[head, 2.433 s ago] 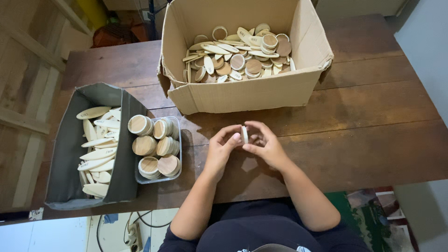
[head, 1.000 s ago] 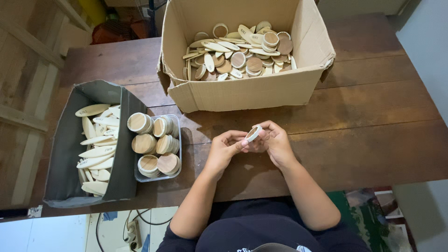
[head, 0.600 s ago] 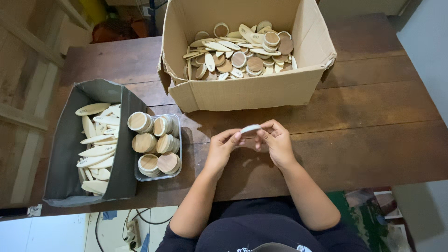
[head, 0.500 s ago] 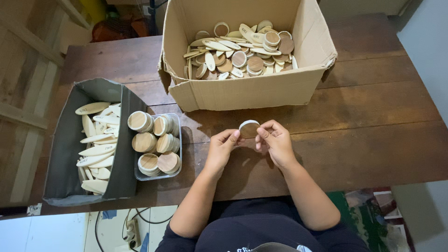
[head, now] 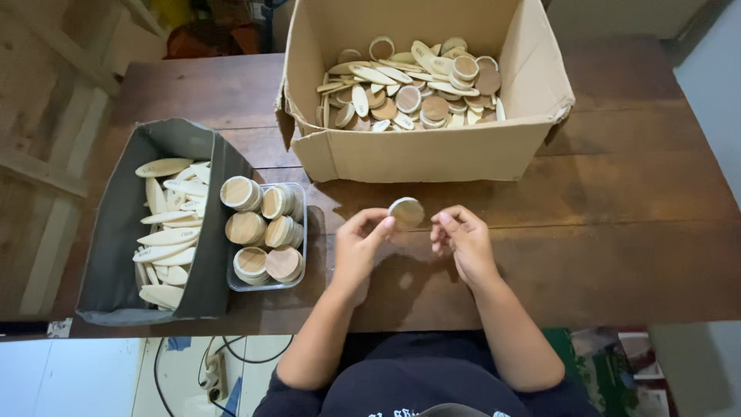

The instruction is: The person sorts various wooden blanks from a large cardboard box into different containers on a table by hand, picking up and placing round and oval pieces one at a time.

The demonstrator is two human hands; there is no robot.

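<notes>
My left hand (head: 360,245) holds a small round wooden disc (head: 406,212) between thumb and fingertips, just above the dark wooden table (head: 617,208). My right hand (head: 461,242) hovers beside it with fingers loosely curled and apart, holding nothing. Straight ahead stands an open cardboard box (head: 421,150) filled with several round and oval wooden pieces (head: 409,89).
To the left, a clear plastic tray (head: 297,235) holds stacks of round wooden discs (head: 261,235). Beside it a grey fabric bin (head: 116,239) holds several pale oval wooden pieces (head: 170,232). Cables lie on the floor below the table's near edge.
The disc was held edge-on between both hands; it has been turned flat-face up and my right hand has let go, leaving it in my left hand.
</notes>
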